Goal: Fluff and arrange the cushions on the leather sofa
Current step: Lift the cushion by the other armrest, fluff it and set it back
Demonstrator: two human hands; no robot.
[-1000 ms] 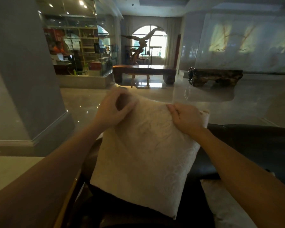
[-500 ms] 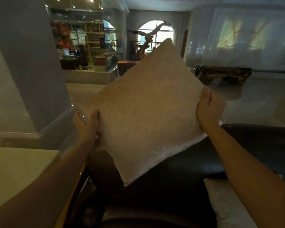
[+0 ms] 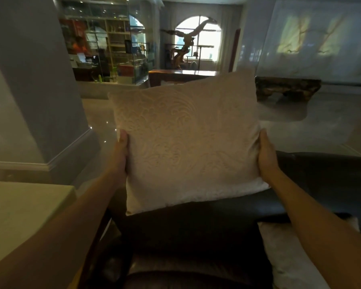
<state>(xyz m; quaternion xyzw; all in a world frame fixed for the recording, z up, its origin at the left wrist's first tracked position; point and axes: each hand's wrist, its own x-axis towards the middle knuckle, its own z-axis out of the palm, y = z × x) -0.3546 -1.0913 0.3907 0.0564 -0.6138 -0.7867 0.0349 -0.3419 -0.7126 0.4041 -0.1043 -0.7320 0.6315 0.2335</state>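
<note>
left hand, right hand, clasping cushion sides

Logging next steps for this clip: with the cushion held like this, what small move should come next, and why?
Probably lower the cushion against the sofa backrest. The left hand and right hand grip its side edges, it is squared upright, and its bottom edge sits just above the dark leather.

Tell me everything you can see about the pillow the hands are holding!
The cushion is square, pale cream, with a raised swirly pattern on soft-looking fabric. It looks plump and stands nearly upright, slightly tilted. The left hand and right hand press its two sides. Its bottom edge is at the dark leather sofa backrest.
</note>
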